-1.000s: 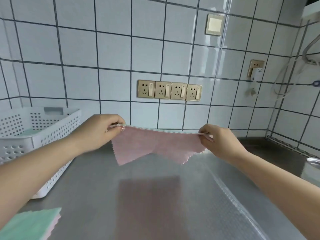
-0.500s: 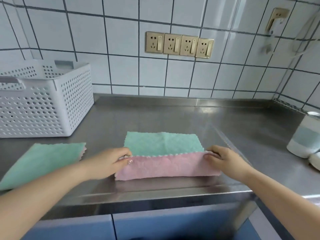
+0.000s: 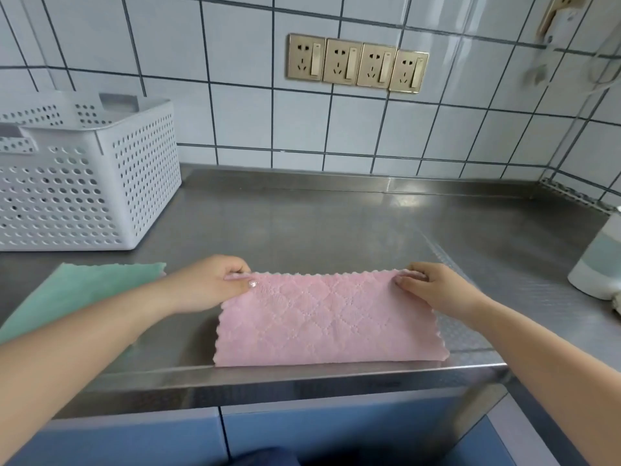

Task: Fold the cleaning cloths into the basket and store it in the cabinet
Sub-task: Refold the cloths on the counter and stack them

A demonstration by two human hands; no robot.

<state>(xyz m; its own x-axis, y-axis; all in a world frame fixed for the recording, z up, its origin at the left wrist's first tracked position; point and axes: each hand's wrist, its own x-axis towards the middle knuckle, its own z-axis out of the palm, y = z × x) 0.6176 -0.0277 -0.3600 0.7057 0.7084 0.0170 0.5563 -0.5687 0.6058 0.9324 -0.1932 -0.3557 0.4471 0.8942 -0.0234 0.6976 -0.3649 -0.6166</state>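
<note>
Cloths first, left to right: white perforated basket (image 3: 87,183) stands at far left of the steel bench (image 3: 336,223), against the tiled wall, mouth up, likely parked within reach to take finished folds; green cloth (image 3: 80,290) lies flat in front of it, unfolded, partly under the left forearm, apparently waiting its turn; left hand (image 3: 208,285) pinches the far left corner of the pink cloth (image 3: 322,321), thumb and fingers clamped on the doubled edge; right hand (image 3: 437,287) pinches the far right corner likewise; both corners held so, I judge, to line the layers up edge to edge. Pink cloth sits at the bench's front lip, folded in half into a long rectangle, quilted diamond stitching, zigzag-cut edges, fold line nearest the person; looks soft, limp. White and pale-green container (image 3: 598,260) at far right, apart from the work.
</note>
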